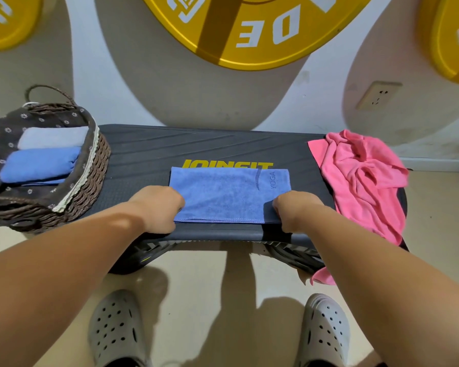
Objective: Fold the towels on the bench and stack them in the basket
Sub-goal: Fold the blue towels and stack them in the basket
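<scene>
The left hand point(157, 207) and right hand point(294, 210) each grip a near end of the blue towel point(223, 194), flat on the bench point(143, 154), seemingly squaring its next fold, between the part-filled basket point(98, 165) and 1 crumpled pink towel point(361, 176).

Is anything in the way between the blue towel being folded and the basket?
Nothing visible. Only bare bench lies between the blue towel and the basket at its left end, whose top is open above the folded towels. The pink towel lies on the opposite side.
</scene>
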